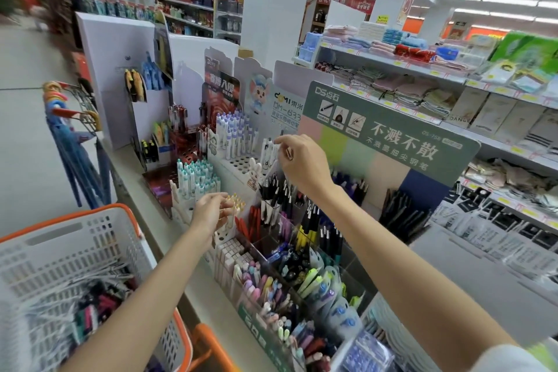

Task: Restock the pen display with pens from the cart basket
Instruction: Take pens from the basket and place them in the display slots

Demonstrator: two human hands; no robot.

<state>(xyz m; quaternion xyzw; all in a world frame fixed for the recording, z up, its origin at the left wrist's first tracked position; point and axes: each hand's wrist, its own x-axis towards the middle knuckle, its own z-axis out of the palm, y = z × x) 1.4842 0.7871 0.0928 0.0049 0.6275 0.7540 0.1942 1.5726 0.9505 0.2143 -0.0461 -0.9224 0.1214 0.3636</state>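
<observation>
The white cart basket [90, 238] with an orange rim stands at the lower left, with a heap of loose pens [93, 305] in its bottom. My left hand [210, 210] grips a small bunch of white pens with yellow tops [235, 205] over a low white holder at the front of the pen display. My right hand [302, 161] is raised higher, with thumb and forefinger pinching the top of a white pen [269, 145] that stands in the white perforated stand [238, 164]. Rows of purple-capped pens [234, 130] and teal-capped pens [196, 175] fill neighbouring stands.
A green cardboard sign [392, 136] rises just right of my right hand. Clear bins of mixed pens [290, 251] sit below my arms. Blue umbrellas [75, 160] hang at the left, by the aisle floor. Shelves of folded towels [407, 87] line the right.
</observation>
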